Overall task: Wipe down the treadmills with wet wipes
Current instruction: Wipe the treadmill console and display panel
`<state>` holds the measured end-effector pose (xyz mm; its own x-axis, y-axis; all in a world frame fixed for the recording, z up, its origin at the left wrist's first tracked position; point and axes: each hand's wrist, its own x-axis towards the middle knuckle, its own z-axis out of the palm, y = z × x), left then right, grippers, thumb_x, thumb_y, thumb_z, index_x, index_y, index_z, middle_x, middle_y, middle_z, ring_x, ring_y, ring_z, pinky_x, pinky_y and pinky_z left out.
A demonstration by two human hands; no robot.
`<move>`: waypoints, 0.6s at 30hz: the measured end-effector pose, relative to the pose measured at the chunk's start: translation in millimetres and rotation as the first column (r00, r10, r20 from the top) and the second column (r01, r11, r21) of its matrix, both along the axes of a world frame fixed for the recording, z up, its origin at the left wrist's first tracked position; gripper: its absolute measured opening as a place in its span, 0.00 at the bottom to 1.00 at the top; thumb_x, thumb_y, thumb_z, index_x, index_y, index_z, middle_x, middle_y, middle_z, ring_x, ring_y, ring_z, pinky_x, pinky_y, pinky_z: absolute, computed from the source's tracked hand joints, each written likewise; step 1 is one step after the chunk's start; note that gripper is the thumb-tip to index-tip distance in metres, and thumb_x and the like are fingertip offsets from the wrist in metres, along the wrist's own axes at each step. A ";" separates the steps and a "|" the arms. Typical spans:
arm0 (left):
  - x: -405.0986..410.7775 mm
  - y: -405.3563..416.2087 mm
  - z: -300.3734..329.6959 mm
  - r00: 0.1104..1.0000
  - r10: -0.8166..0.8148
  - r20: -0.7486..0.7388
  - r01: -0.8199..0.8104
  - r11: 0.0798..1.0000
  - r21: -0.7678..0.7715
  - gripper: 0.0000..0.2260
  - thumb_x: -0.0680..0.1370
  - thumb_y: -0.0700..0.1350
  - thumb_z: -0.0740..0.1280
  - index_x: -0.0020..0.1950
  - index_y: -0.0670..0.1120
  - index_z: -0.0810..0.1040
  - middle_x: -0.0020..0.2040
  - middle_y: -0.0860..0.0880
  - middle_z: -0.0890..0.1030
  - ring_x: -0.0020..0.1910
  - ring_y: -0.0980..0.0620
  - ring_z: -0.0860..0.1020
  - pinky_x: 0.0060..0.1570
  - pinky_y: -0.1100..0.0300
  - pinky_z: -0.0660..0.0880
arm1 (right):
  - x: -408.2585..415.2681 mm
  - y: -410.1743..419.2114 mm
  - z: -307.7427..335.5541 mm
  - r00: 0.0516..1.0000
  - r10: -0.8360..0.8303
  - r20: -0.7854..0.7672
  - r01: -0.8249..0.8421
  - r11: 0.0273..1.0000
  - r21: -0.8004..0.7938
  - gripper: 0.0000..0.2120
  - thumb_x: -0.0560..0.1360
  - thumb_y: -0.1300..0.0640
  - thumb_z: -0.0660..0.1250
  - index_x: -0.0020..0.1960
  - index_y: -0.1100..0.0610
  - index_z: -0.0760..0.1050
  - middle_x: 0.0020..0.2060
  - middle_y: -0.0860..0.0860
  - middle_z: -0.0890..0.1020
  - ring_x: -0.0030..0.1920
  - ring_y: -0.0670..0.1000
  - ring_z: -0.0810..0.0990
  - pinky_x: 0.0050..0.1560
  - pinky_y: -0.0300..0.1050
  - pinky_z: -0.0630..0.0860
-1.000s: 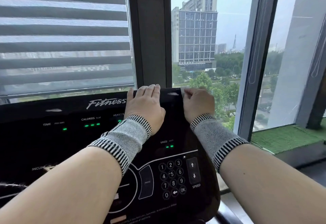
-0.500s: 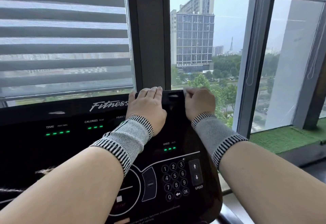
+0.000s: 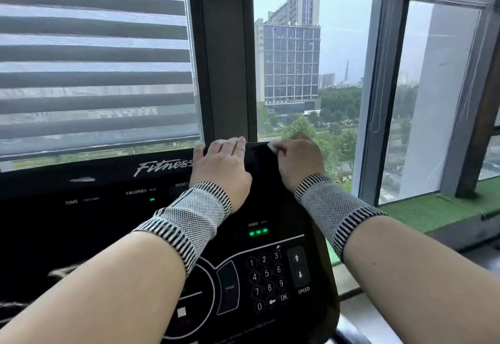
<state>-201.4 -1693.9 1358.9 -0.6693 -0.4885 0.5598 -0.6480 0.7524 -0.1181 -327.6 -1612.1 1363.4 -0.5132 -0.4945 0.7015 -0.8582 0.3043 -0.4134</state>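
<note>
Wipe small, white, crumpled, under right hand

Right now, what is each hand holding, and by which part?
Right hand grips a wipe, mostly hidden in its fingers. Left hand holds nothing; it rests on the console top.

The black treadmill console fills the lower half of the view, its face tilted up toward the person. The left hand lies flat on its top edge at about 12 o'clock, fingers straight. Just to the 3 o'clock side, the right hand presses a white wipe onto the same edge, fingers curled round it. A number keypad sits at 5 o'clock, with speed arrows beside it.
</note>
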 end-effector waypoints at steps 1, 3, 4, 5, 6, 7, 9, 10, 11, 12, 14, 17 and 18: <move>-0.1 -0.8 0.0 1.000 -0.001 -0.003 0.001 1.000 -0.005 0.29 0.80 0.53 0.53 0.79 0.49 0.49 0.77 0.54 0.57 0.75 0.52 0.54 0.74 0.46 0.49 | 6.3 -2.1 0.0 0.998 0.049 -0.038 -0.048 0.999 0.021 0.12 0.78 0.60 0.61 0.53 0.51 0.82 0.44 0.48 0.71 0.43 0.46 0.70 0.47 0.35 0.66; 0.6 -2.7 -0.3 1.000 0.000 -0.011 0.000 1.000 -0.014 0.29 0.80 0.54 0.53 0.79 0.49 0.49 0.77 0.54 0.57 0.75 0.52 0.54 0.74 0.46 0.49 | 16.9 -4.7 -7.3 0.978 0.163 -0.128 -0.153 0.984 0.090 0.11 0.78 0.59 0.62 0.54 0.51 0.82 0.47 0.48 0.75 0.46 0.47 0.74 0.48 0.34 0.66; 0.7 -2.7 -0.3 1.000 -0.002 -0.009 0.001 1.000 -0.012 0.29 0.80 0.54 0.53 0.79 0.49 0.48 0.77 0.54 0.56 0.75 0.52 0.54 0.74 0.46 0.49 | 16.1 -1.8 -11.9 0.973 0.173 -0.150 -0.159 0.982 0.103 0.11 0.78 0.60 0.62 0.55 0.51 0.82 0.48 0.49 0.76 0.47 0.47 0.75 0.48 0.34 0.66; 0.7 -2.0 -0.4 1.000 -0.005 -0.004 0.005 1.000 -0.007 0.29 0.80 0.53 0.53 0.79 0.49 0.48 0.77 0.54 0.56 0.75 0.52 0.54 0.74 0.46 0.49 | 10.6 3.5 -13.6 0.981 0.133 -0.138 -0.119 0.987 0.110 0.12 0.79 0.59 0.62 0.56 0.51 0.81 0.50 0.49 0.76 0.47 0.47 0.74 0.48 0.34 0.65; 0.6 -1.2 -0.6 1.000 -0.008 0.000 0.008 1.000 -0.005 0.29 0.80 0.53 0.52 0.79 0.49 0.48 0.77 0.54 0.56 0.75 0.52 0.54 0.74 0.46 0.49 | 2.7 8.3 -12.1 0.993 0.064 -0.102 -0.054 0.993 0.102 0.12 0.79 0.59 0.61 0.58 0.51 0.80 0.50 0.49 0.75 0.46 0.47 0.72 0.48 0.34 0.65; 0.8 -0.6 -1.0 1.000 -0.008 0.003 0.008 1.000 -0.007 0.29 0.80 0.53 0.52 0.79 0.49 0.48 0.77 0.54 0.56 0.75 0.52 0.54 0.74 0.46 0.49 | -5.5 10.5 -9.3 0.998 -0.014 -0.060 0.018 0.997 0.075 0.13 0.80 0.58 0.60 0.59 0.51 0.80 0.50 0.49 0.74 0.45 0.46 0.70 0.48 0.35 0.64; 0.6 -0.5 -1.3 1.000 -0.006 0.005 0.006 1.000 -0.007 0.29 0.80 0.53 0.52 0.79 0.48 0.48 0.77 0.54 0.56 0.75 0.52 0.54 0.74 0.46 0.49 | -7.4 6.2 -4.4 0.998 -0.059 -0.014 0.059 0.998 0.024 0.12 0.80 0.57 0.60 0.59 0.53 0.80 0.47 0.48 0.72 0.45 0.47 0.70 0.47 0.34 0.63; 0.4 -1.5 -1.3 1.000 -0.004 0.000 0.004 1.000 -0.008 0.29 0.79 0.53 0.53 0.79 0.49 0.48 0.77 0.54 0.56 0.75 0.52 0.54 0.74 0.46 0.49 | -0.6 1.6 -2.8 1.000 -0.001 -0.026 0.001 1.000 0.020 0.12 0.80 0.56 0.60 0.58 0.52 0.80 0.46 0.48 0.72 0.45 0.46 0.71 0.47 0.33 0.63; 0.1 -2.3 -1.5 1.000 0.000 -0.006 0.000 1.000 -0.008 0.29 0.79 0.53 0.53 0.79 0.49 0.48 0.77 0.54 0.56 0.75 0.52 0.54 0.74 0.46 0.49 | 6.4 -3.0 -3.9 0.996 0.071 -0.053 -0.070 0.997 0.029 0.11 0.80 0.55 0.61 0.56 0.51 0.81 0.46 0.47 0.73 0.45 0.45 0.71 0.47 0.31 0.62; -0.2 -2.3 -1.3 1.000 0.004 -0.010 -0.004 1.000 -0.007 0.29 0.79 0.53 0.53 0.79 0.49 0.48 0.77 0.54 0.57 0.75 0.52 0.54 0.74 0.46 0.49 | 11.1 -5.4 -7.1 0.989 0.120 -0.082 -0.117 0.992 0.037 0.11 0.80 0.54 0.61 0.56 0.51 0.81 0.47 0.47 0.74 0.45 0.44 0.70 0.47 0.30 0.61; -0.4 -1.5 -1.0 1.000 0.002 -0.009 -0.002 1.000 -0.004 0.29 0.79 0.53 0.53 0.79 0.49 0.48 0.77 0.54 0.57 0.75 0.52 0.54 0.74 0.46 0.49 | 6.1 -1.6 -9.8 0.994 0.083 -0.077 -0.082 0.996 0.022 0.12 0.80 0.55 0.61 0.57 0.51 0.81 0.47 0.48 0.74 0.44 0.43 0.68 0.44 0.28 0.61; -0.2 -0.7 -1.2 1.000 -0.003 -0.007 0.003 1.000 -0.003 0.29 0.80 0.53 0.53 0.79 0.49 0.48 0.77 0.54 0.57 0.75 0.52 0.54 0.74 0.46 0.48 | -7.5 -0.1 -5.8 0.994 -0.103 0.043 0.105 0.993 -0.060 0.12 0.80 0.56 0.60 0.58 0.54 0.80 0.50 0.51 0.77 0.44 0.45 0.69 0.43 0.29 0.62; -0.2 -0.9 -1.3 1.000 -0.003 -0.008 0.003 1.000 -0.006 0.29 0.79 0.53 0.53 0.79 0.49 0.49 0.77 0.54 0.57 0.75 0.52 0.54 0.74 0.46 0.48 | -3.7 -3.4 -4.1 0.994 -0.100 0.044 0.103 0.993 -0.064 0.12 0.80 0.56 0.59 0.58 0.54 0.80 0.52 0.52 0.77 0.44 0.46 0.69 0.45 0.31 0.63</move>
<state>-201.6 -1694.8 1357.6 -0.6660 -0.4832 0.5682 -0.6467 0.7538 -0.1169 -331.3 -1615.4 1359.3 -0.5873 -0.3916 0.7083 -0.8063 0.3595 -0.4698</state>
